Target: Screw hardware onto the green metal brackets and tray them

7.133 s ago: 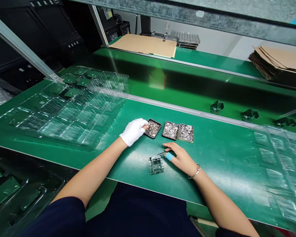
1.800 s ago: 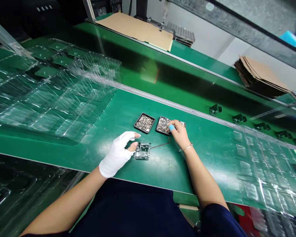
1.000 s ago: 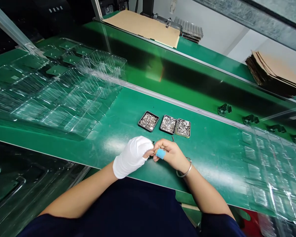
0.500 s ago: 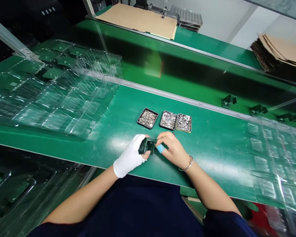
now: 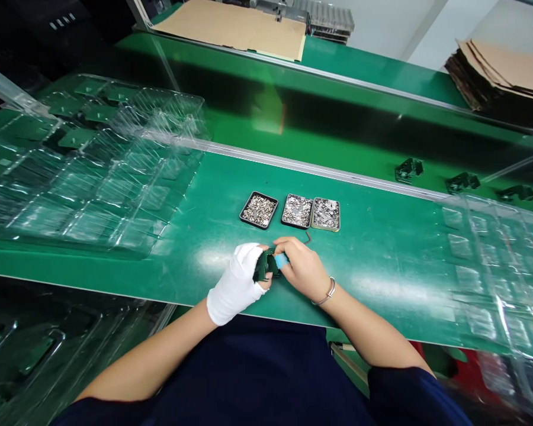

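My left hand (image 5: 237,283), in a white glove with bare fingertips, is closed around a dark green circuit board assembly (image 5: 263,266) just above the front part of the bench. My right hand (image 5: 302,267) is bare, with blue tape around one digit and a bracelet at the wrist. Its fingertips are pinched against the right side of the assembly; whatever sits between them is hidden. Beyond the hands lie a black tray of small metal parts (image 5: 258,209), a second such tray (image 5: 296,211) and a third one (image 5: 326,213), side by side.
Clear plastic blister trays (image 5: 84,171) cover the left of the green bench (image 5: 364,260); more blister trays (image 5: 493,272) lie at right. Green board assemblies (image 5: 409,170) stand behind the metal rail. A thin reddish stick (image 5: 308,237) lies behind my right hand. Stacked cardboard (image 5: 501,77) rests at back right.
The board assembly has been tilted and turned in my left hand. My right fingers have moved left, closer against it. The view has shifted slightly.
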The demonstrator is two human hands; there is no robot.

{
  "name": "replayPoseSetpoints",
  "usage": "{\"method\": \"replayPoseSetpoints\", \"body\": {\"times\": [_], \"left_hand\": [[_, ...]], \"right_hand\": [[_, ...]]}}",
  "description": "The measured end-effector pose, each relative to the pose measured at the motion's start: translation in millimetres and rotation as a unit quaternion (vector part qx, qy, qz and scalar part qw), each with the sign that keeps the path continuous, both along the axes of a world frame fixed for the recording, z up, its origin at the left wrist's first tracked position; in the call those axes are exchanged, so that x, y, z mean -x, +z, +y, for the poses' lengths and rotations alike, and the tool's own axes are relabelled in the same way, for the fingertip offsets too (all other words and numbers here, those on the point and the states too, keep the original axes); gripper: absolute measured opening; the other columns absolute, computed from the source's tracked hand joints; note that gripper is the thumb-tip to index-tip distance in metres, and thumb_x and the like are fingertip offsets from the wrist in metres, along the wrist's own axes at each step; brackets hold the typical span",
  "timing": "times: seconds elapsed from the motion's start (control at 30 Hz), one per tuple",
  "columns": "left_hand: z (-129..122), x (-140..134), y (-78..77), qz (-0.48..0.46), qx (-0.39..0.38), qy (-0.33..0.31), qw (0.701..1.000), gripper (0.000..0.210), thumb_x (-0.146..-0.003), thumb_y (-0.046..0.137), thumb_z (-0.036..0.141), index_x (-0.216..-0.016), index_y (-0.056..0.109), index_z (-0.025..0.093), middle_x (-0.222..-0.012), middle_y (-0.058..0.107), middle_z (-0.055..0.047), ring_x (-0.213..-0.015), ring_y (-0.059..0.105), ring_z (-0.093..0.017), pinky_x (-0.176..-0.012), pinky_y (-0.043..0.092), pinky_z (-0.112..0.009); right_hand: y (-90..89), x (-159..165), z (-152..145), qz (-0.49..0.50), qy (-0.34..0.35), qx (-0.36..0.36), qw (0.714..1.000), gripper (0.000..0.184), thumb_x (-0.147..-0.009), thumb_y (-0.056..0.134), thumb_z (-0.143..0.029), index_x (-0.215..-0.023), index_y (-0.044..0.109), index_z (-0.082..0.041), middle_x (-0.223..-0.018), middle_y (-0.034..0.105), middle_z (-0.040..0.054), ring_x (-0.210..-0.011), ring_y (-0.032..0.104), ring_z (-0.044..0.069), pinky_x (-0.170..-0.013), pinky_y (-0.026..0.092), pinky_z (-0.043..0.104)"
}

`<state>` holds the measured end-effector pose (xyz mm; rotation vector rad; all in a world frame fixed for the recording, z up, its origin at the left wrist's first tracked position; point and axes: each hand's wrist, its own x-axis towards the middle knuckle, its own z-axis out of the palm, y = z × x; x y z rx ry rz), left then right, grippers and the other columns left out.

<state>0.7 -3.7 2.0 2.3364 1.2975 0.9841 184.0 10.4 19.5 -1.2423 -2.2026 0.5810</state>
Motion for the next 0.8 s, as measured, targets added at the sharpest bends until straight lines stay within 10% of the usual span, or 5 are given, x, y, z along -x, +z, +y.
{"method": "replayPoseSetpoints", "body": {"times": [0.13, 0.33, 0.6, 0.8], "left_hand": [[9, 4, 13.2, 0.009, 0.045, -0.069, 0.997, 0.052, -0.077, 0.057, 0.038, -0.118, 0.044, 0.01, -0.108, 0.057, -0.016, -0.101, 0.057, -0.028, -0.084, 0.05, -0.041], [26, 3, 47.2, 0.193, 0.067, -0.052, 0.978, 0.013, -0.083, 0.046, 0.018, -0.08, 0.058, 0.018, -0.073, 0.062, -0.002, -0.072, 0.059, -0.019, -0.096, 0.042, -0.042], [26, -5, 45.6, 0.264, 0.0, -0.047, 0.963, 0.018, -0.081, 0.046, 0.013, -0.068, 0.057, 0.017, -0.061, 0.059, -0.001, -0.062, 0.058, -0.017, -0.102, 0.039, -0.042], [27, 15, 39.1, 0.087, 0.096, -0.022, 0.991, 0.036, -0.088, 0.048, 0.036, -0.117, 0.051, 0.016, -0.115, 0.062, -0.011, -0.107, 0.059, -0.024, -0.094, 0.046, -0.04]], "right_hand": [[-2.2, 0, 1, -0.015, 0.008, 0.014, 1.0, 0.025, -0.081, 0.043, -0.007, -0.101, 0.052, -0.018, -0.097, 0.065, 0.0067, -0.089, 0.062, 0.019, -0.077, 0.05, 0.03], [2.3, 5, -2, -0.063, 0.038, -0.019, 0.997, 0.025, -0.078, 0.044, -0.005, -0.097, 0.054, -0.018, -0.096, 0.065, 0.0073, -0.091, 0.06, 0.02, -0.078, 0.05, 0.03], [6.4, 12, -3, -0.123, 0.054, -0.009, 0.991, 0.022, -0.075, 0.043, -0.004, -0.09, 0.053, -0.018, -0.086, 0.06, 0.0071, -0.083, 0.056, 0.02, -0.074, 0.047, 0.031], [6.4, -2, 10, -0.072, -0.055, 0.071, 0.993, 0.016, -0.081, 0.044, -0.008, -0.088, 0.055, -0.018, -0.084, 0.062, 0.0038, -0.076, 0.058, 0.017, -0.068, 0.044, 0.026]]}}
